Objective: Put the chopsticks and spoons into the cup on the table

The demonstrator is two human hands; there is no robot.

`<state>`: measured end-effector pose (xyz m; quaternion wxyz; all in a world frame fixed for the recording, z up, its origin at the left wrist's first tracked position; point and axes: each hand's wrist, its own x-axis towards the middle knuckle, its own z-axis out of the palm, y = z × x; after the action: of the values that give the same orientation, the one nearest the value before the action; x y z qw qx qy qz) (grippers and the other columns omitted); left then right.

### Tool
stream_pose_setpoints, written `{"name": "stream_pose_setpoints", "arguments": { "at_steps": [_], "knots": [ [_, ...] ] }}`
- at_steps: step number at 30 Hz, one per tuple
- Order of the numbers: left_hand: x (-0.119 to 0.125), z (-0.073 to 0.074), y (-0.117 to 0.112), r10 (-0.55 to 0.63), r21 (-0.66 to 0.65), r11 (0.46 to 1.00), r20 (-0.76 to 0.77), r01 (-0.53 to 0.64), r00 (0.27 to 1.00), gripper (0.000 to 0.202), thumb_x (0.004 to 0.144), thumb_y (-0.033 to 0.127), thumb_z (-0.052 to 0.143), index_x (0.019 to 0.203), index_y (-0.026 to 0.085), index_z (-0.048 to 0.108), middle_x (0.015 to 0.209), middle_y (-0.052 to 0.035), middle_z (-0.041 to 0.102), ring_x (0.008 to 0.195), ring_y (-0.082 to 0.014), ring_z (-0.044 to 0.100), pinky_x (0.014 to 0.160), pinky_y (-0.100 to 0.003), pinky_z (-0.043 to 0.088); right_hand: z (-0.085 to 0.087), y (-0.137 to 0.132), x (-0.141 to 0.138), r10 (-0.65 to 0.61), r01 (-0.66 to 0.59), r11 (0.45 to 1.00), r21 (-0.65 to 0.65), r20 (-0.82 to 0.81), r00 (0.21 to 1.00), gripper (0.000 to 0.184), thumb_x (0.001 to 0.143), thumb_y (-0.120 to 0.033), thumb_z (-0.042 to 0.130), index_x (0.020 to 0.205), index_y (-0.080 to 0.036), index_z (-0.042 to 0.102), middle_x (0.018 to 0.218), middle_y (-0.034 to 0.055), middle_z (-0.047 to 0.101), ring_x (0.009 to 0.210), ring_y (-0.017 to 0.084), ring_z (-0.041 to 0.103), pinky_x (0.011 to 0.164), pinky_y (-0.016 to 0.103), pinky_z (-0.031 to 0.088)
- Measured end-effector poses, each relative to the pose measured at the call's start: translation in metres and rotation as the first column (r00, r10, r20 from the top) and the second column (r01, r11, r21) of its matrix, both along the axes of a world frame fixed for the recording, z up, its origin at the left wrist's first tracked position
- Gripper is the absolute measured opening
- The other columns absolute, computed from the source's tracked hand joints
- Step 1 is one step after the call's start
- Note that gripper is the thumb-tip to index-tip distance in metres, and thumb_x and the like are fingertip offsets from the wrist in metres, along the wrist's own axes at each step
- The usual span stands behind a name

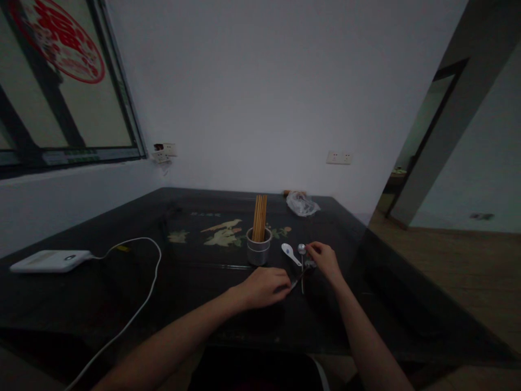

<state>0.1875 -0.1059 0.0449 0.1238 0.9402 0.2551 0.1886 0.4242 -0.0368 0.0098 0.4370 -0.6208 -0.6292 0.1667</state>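
Observation:
My left hand is closed, with its fingertips pinching the near end of a thin metal utensil. That utensil lies slantwise across the handle of a long metal spoon, and its far head is too dim to name. My right hand has its thumb and fingers drawn together at the rim of the metal spoon's round bowl. Just left of the bowl, a white ceramic spoon rests on the dark table. Several wooden chopsticks stand upright in a metal cup, beyond my left hand.
A white power bank lies at the left, and its white cable curves toward the table's front edge. A crumpled clear plastic bag sits at the back by the wall. A painted bird pattern decorates the tabletop.

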Motion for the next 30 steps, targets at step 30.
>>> {"name": "stream_pose_setpoints", "arguments": {
  "at_steps": [30],
  "knots": [
    [0.066,-0.033,0.028,0.378,-0.04,0.918,-0.218,-0.395,0.9,0.023,0.088,0.035,0.041,0.092,0.019,0.057,0.09,-0.0117,0.066,0.085,-0.0272,0.065,0.074,-0.036,0.046,-0.001,-0.006,0.01,-0.138,0.197,0.962,-0.19,0.284,0.949,0.021,0.078,-0.037,0.058,0.074,-0.022,0.071,0.069,0.0067,0.069,0.066,0.019,0.063,0.056,0.024,0.036]
  ]
}}
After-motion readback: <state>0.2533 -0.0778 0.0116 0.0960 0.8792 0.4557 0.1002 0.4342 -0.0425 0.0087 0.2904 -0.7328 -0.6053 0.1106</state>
